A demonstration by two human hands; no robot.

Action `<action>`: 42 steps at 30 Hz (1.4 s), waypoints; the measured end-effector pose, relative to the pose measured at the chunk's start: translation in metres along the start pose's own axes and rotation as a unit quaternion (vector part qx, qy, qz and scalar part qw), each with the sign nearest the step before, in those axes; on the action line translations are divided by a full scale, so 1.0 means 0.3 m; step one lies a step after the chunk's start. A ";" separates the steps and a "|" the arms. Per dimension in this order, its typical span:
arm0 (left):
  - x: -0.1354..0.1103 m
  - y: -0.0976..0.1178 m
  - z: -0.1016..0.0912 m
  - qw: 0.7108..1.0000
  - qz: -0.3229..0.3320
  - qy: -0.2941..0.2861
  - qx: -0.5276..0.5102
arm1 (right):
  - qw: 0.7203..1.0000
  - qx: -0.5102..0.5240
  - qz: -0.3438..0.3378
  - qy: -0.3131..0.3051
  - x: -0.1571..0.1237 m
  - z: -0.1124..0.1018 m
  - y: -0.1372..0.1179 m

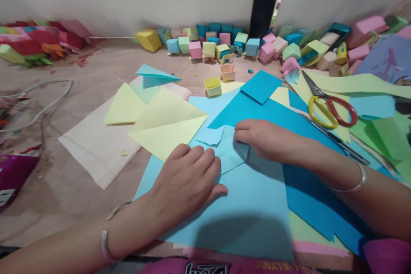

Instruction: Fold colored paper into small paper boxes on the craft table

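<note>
A small light blue piece of paper (pixel 231 160), partly folded, lies on a larger light blue sheet (pixel 247 209) in front of me. My left hand (pixel 191 175) rests at its left edge with fingers curled down on it and the thumb out to the side. At its upper right corner, my right hand (pixel 261 137) has fingers and thumb pinched together on the paper. The fingertips of both hands are partly hidden. Just beyond lies a darker blue sheet (pixel 237 109), with a blue folded square (pixel 261 87) on top.
Scissors (pixel 324 100) with red and yellow handles lie at right, by a pen (pixel 340 141). Yellow paper (pixel 168 122) and a white sheet (pixel 99 150) lie left. Small paper boxes (pixel 195 50) line the wall, where a phone (pixel 263 8) leans. A white cable (pixel 48 107) curves at far left.
</note>
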State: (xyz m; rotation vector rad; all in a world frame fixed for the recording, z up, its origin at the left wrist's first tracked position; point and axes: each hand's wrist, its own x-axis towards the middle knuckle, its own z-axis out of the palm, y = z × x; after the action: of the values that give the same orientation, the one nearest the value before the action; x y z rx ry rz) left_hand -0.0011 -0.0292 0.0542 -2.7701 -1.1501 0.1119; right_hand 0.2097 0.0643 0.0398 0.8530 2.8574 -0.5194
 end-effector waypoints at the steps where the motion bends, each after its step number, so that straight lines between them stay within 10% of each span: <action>1: 0.004 0.002 0.008 1.000 -0.003 -0.002 0.010 | 1.000 -0.001 0.000 -0.002 0.000 -0.004 0.001; 17: 0.011 -0.023 0.116 0.994 -0.034 0.091 -0.056 | 0.994 -0.113 -0.002 0.002 -0.019 0.019 -0.071; 28: 0.033 -0.037 0.139 0.966 -0.182 0.045 -0.179 | 0.995 -0.039 0.095 -0.014 0.035 0.020 -0.066; 42: 0.056 -0.046 0.139 0.967 -0.209 0.012 -0.145 | 0.982 -0.003 0.190 -0.023 0.047 0.008 -0.072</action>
State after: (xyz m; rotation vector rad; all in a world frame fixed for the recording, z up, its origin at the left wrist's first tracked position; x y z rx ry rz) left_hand -0.0040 -0.0034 0.0151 -2.6697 -1.8440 -0.1460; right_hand 0.1860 0.0536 0.0409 1.3245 2.5580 -0.4719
